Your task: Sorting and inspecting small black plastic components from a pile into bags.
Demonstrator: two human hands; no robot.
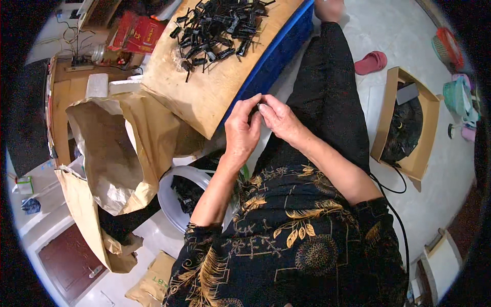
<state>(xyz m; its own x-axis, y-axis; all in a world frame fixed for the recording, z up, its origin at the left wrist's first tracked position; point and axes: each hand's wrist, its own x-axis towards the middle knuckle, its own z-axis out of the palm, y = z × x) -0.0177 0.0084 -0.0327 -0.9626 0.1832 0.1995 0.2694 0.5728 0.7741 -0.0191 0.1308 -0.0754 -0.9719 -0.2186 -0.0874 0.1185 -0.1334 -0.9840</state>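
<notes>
Two hands pinching together, left hand (241, 130) and right hand (279, 118) holding a tiny hidden part, black clips (220, 28) lying on the wooden board (204, 94).

— What lies on the floor?
— A pink slipper (371, 62) and a cardboard box (428, 134) with a black bag (404, 130) in it.
— And beside the board?
— A big brown paper sack (110, 148) and a white bucket (171, 197).

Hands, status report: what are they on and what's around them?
Both hands, left and right, pinched together on a small dark part, mostly hidden. Pile of black clips on wooden board ahead. White bucket beside left forearm.
</notes>
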